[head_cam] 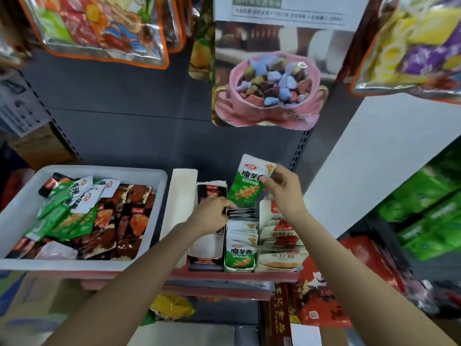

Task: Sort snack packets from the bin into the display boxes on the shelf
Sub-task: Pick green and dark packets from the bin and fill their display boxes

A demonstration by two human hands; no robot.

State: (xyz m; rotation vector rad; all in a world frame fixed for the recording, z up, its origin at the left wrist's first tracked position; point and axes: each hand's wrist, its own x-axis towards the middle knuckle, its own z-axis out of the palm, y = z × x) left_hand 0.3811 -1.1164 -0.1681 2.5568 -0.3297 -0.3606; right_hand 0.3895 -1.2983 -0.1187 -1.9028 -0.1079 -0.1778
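Note:
A white bin [159,211] on the shelf at the left holds several green and dark brown snack packets [82,216]. To its right stand three display boxes: one with dark packets [207,260], a middle one with green-and-white packets [240,253], and one with white-and-red packets [279,248]. My right hand [284,193] pinches a green-and-white packet [249,186] by its top corner above the middle box. My left hand [214,216] touches the back packets of the middle box with curled fingers.
Large snack bags [104,28] hang above the shelf, and a candy poster [269,78] hangs at centre. A white side panel [374,166] stands at the right, with green packs [429,208] beyond it. Red boxes [324,300] sit below the shelf edge.

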